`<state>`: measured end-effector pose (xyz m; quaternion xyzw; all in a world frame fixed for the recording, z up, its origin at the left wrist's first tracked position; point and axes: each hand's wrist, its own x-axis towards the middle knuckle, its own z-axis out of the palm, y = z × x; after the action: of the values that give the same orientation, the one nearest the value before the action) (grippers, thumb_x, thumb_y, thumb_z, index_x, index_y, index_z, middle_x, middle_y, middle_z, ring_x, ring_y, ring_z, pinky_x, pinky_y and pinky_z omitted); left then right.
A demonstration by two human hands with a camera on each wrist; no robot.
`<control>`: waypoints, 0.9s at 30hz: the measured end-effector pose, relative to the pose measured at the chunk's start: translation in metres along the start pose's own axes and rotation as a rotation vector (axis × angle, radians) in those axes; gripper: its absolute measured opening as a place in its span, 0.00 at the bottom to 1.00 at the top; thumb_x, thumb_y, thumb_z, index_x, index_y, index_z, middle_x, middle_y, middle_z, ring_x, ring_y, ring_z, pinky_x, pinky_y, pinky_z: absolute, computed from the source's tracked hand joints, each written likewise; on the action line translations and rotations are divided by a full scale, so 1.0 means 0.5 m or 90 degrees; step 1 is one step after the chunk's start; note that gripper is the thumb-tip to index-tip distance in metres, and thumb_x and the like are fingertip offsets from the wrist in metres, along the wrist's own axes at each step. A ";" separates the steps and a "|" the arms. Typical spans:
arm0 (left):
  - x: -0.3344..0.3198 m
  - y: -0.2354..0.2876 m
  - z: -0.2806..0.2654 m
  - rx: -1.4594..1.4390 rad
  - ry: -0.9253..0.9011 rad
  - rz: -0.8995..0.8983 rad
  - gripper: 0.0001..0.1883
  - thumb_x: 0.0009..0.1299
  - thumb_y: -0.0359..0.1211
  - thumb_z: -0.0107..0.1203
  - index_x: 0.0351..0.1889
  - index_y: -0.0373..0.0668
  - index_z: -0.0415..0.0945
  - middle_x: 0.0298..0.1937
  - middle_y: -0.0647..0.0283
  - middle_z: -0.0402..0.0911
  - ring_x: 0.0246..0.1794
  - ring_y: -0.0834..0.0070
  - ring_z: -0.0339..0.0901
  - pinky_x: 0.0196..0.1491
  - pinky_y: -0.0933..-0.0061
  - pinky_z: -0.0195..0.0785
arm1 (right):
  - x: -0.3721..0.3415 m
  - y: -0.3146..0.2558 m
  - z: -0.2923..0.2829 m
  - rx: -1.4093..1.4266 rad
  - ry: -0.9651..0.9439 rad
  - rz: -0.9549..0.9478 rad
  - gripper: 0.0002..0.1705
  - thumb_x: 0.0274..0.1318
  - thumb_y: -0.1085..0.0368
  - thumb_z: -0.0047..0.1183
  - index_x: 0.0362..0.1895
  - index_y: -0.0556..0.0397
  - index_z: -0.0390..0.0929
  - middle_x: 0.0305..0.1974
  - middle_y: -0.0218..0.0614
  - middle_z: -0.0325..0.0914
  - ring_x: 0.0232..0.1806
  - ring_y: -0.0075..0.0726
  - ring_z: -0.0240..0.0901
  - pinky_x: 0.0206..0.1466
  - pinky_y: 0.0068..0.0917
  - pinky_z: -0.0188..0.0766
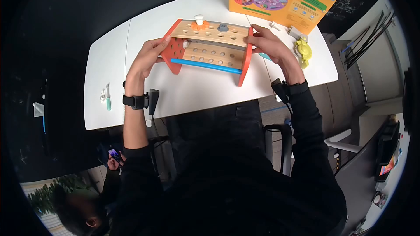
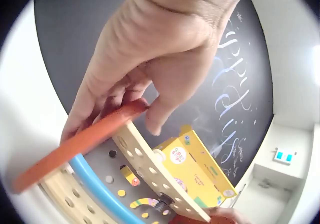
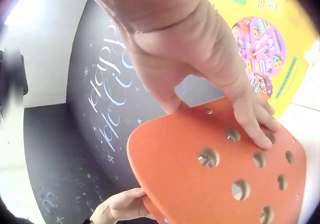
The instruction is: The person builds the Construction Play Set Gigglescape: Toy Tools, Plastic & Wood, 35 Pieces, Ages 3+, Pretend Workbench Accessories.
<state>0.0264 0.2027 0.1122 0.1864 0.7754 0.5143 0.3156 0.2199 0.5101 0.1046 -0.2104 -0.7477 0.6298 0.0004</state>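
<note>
A wooden toy workbench point(image 1: 210, 32) with red-orange end panels is gripped between both hands above the white table. My left hand point(image 1: 146, 59) pinches the top of the left end panel point(image 2: 82, 144), thumb on one side and fingers on the other. On the opposite end, my right hand point(image 1: 273, 48) holds the right panel point(image 3: 170, 144), its fingers spread over the holed outer face. An orange gear point(image 1: 200, 26) with a white peg point(image 1: 199, 18) sits on the upper board, and a grey nut point(image 1: 223, 27) is farther right. A blue rod point(image 1: 205, 66) spans the front.
Behind stands a large yellow box point(image 1: 280, 0). Right of the bench lie a yellow-green toy piece point(image 1: 302, 52) and white bolts point(image 1: 274, 25). At the table's left are a teal-handled screwdriver point(image 1: 108, 98) and small white pieces point(image 1: 103, 95). Another person holds a phone point(image 1: 114, 154) at lower left.
</note>
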 end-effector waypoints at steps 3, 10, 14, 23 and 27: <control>-0.014 -0.007 0.009 0.025 0.015 0.048 0.27 0.72 0.46 0.60 0.57 0.30 0.77 0.46 0.51 0.84 0.49 0.68 0.81 0.58 0.61 0.71 | -0.019 -0.017 0.013 -0.018 0.062 -0.014 0.49 0.55 0.66 0.62 0.75 0.65 0.47 0.61 0.53 0.70 0.58 0.41 0.74 0.55 0.34 0.78; -0.082 -0.010 0.031 -0.071 0.072 0.091 0.32 0.71 0.30 0.59 0.71 0.30 0.60 0.48 0.53 0.85 0.47 0.71 0.83 0.57 0.66 0.74 | -0.044 -0.004 0.032 -0.040 0.070 -0.311 0.53 0.48 0.83 0.57 0.77 0.59 0.45 0.69 0.47 0.64 0.67 0.37 0.67 0.69 0.30 0.67; -0.103 -0.027 0.037 -0.002 0.106 0.105 0.34 0.69 0.24 0.58 0.72 0.31 0.58 0.47 0.53 0.86 0.47 0.73 0.83 0.58 0.69 0.74 | -0.075 0.004 0.061 -0.035 0.051 -0.281 0.57 0.44 0.85 0.63 0.77 0.55 0.47 0.71 0.43 0.63 0.70 0.34 0.64 0.74 0.32 0.62; -0.137 -0.036 0.042 0.071 0.101 0.067 0.39 0.62 0.21 0.61 0.72 0.31 0.56 0.43 0.51 0.87 0.43 0.74 0.84 0.51 0.74 0.74 | -0.120 0.014 0.075 -0.173 0.120 -0.280 0.54 0.42 0.83 0.66 0.75 0.42 0.57 0.74 0.35 0.58 0.68 0.42 0.66 0.67 0.37 0.72; -0.150 -0.019 0.070 0.138 0.140 0.066 0.47 0.56 0.17 0.61 0.76 0.39 0.54 0.42 0.53 0.87 0.42 0.72 0.85 0.45 0.77 0.75 | -0.122 0.026 0.077 -0.198 0.132 -0.290 0.51 0.44 0.81 0.65 0.73 0.42 0.60 0.73 0.35 0.59 0.68 0.45 0.66 0.64 0.37 0.76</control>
<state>0.1054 0.1763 0.1163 0.2015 0.8454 0.4609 0.1796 0.2692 0.4561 0.1006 -0.0979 -0.8590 0.4667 0.1862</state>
